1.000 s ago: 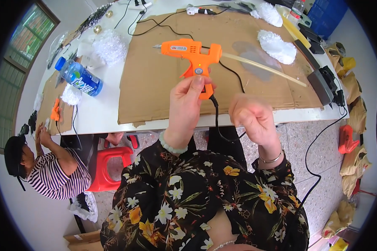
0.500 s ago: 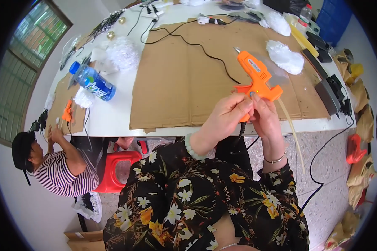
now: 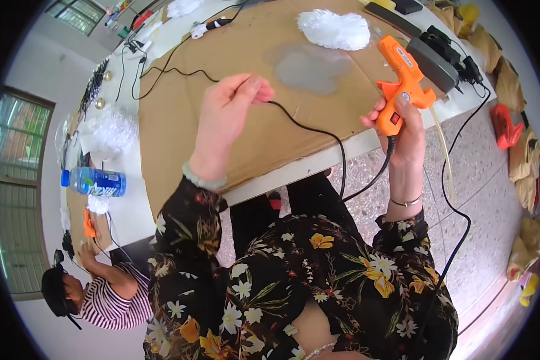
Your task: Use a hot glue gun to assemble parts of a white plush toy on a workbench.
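- Orange glue gun (image 3: 403, 78), plastic, pistol-shaped, held upright off the near right edge of the table, nozzle pointing far; a pale translucent glue stick (image 3: 443, 150) trailing down from its back.
- Right hand (image 3: 402, 135) wrapped around the glue gun's grip, fingers closed tight on it, thumb up along the side by a small red switch.
- Black cord (image 3: 336, 150), thin and round, running from the bottom of the grip in a loop to the left and up over the table.
- Left hand (image 3: 228, 117) raised over the cardboard, thumb and fingertips pinched narrowly on the black cord, other fingers loosely curled.
- Brown cardboard sheet (image 3: 180, 120), flat and matte, covering most of the white table (image 3: 129, 210); a grey, dull patch of dried glue (image 3: 309, 66) at its far middle.
- White fluffy tuft (image 3: 335, 29), soft and fibrous, lying far on the cardboard; another white fluffy heap (image 3: 111, 129) at the left.
- Clear plastic bottle (image 3: 94, 182) with blue cap and blue label, lying on its side at the left edge; contents impossible to tell.
- Black power strip (image 3: 433, 63), long and boxy, just right of the glue gun.
- Another person in a striped shirt (image 3: 111, 300) at near left, below the table.
- Speckled stone floor (image 3: 480, 198) at the right.
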